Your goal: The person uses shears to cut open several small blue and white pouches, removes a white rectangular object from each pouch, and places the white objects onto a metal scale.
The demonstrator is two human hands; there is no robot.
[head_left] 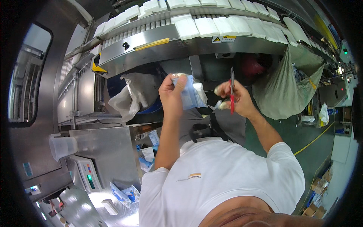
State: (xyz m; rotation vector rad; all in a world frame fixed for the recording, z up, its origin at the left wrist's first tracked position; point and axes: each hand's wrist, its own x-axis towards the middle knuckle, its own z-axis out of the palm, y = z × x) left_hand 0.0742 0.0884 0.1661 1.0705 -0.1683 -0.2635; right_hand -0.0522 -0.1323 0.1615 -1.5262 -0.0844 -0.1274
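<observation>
My left hand (172, 92) is closed on a light blue and white soft packet (191, 95), thumb on top, in front of my body. White covers show on some of the fingertips. To its right, my right hand (241, 99) grips a pair of scissors (232, 100) with red handles and dark blades pointing away from me. The blades stand apart from the packet. A small pale scrap (218, 104) shows by the right fingers; whether they hold it I cannot tell.
A roller conveyor (151, 43) carrying white folded pads (223, 25) runs across the far side. Below it are a bin with a clear plastic liner (141, 90) and a hanging grey-green cloth sack (280, 94). At left, a steel table (109, 145) bears a scale (85, 172) and a plastic jug (63, 146).
</observation>
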